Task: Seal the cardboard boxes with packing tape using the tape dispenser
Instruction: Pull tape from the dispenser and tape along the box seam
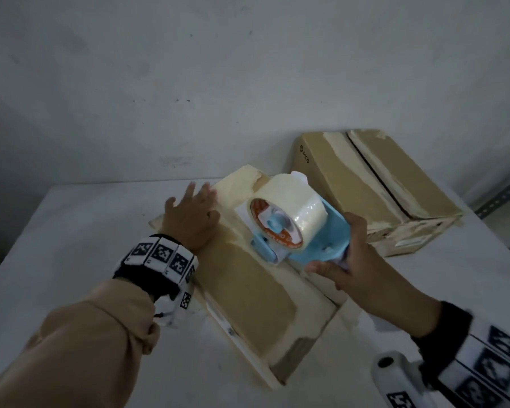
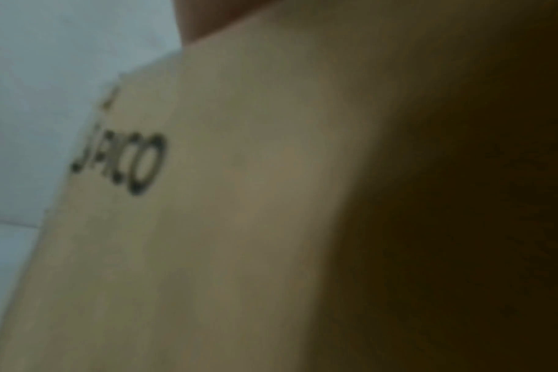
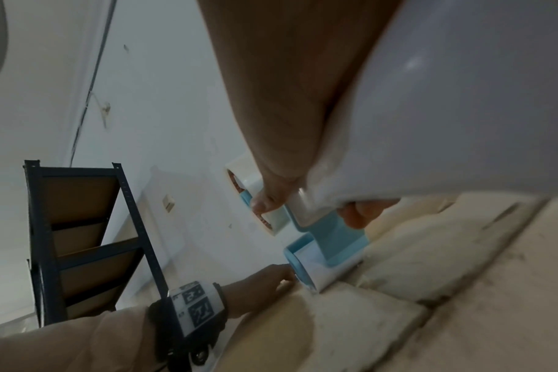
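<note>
Two boxes sit on the table (image 1: 56, 231): the left hand (image 1: 190, 214) presses flat on the near box (image 1: 248, 293), the right hand (image 1: 348, 260) grips the tape dispenser (image 1: 289, 228), hiding its handle.

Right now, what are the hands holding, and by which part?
The right hand grips the tape dispenser by its handle. The left hand holds nothing; it presses flat on the near cardboard box.

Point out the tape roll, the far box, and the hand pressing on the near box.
tape roll (image 1: 299, 206), head view, clear outer winding.
far box (image 1: 333, 175), head view, bare left top flap.
left hand (image 1: 192, 217), head view, back of hand.
</note>
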`<state>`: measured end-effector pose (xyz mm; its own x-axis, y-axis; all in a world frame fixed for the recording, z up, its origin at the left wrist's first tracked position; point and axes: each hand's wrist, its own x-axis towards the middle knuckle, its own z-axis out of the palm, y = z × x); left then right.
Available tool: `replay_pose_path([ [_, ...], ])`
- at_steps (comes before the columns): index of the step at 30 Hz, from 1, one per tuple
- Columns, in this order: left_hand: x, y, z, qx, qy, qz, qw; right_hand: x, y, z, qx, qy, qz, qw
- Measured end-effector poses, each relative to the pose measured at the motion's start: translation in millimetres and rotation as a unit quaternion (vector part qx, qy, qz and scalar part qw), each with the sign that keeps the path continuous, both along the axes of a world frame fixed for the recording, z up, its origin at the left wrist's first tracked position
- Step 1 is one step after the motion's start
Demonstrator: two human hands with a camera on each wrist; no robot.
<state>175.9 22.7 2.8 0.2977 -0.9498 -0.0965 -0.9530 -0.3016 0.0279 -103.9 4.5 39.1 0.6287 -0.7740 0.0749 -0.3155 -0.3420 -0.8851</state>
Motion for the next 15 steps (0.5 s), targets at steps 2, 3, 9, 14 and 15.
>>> replay_pose_path([
  [2, -15, 1, -4, 0.027, 0.002, -0.027, 0.999, -1, -1, -1, -0.005, -0.004, 0.002, 1.000],
  [3, -20, 2, -5, 0.038, 0.007, -0.030, 0.999, -1, -1, -2, -0.011, -0.004, 0.001, 1.000],
  [9, -56, 29, -8, 0.048, 0.035, -0.136, 0.989, -3, -3, -5, -0.017, -0.009, 0.005, 1.000],
  [14, -61, 31, -13, 0.011, 0.079, -0.114, 0.990, -3, -5, -6, -0.020, -0.009, 0.017, 1.000],
  [15, -60, 30, -13, 0.004, 0.084, -0.113, 0.990, -2, -6, -6, -0.018, -0.008, 0.021, 1.000],
])
